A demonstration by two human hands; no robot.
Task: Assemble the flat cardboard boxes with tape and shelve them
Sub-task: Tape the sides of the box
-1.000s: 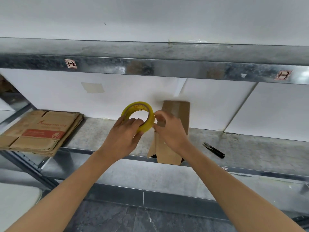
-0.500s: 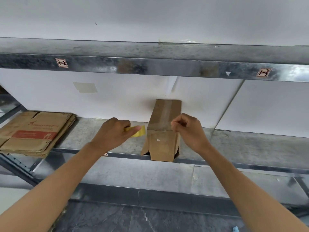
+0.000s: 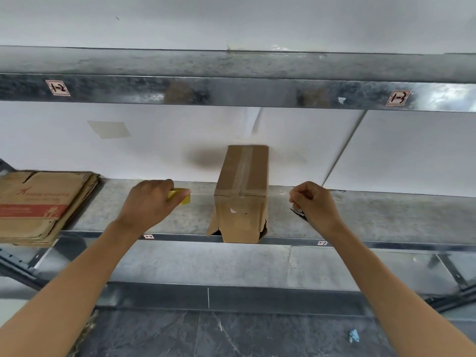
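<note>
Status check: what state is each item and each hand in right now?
box: upright on shelf, top seam taped, bottom flaps loose.
tape roll: gripped by left hand.
tape strip: faint, stretched from roll toward box.
right hand: fingers curled, seemingly pinching the strip's end.
flat boxes: folded, stacked on shelf.
black tool: lying on shelf, partly hidden by right hand.

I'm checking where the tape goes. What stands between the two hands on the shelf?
In the head view, the upright cardboard box stands between the left hand, gripping the tape roll, and the right hand, touching neither.
</note>
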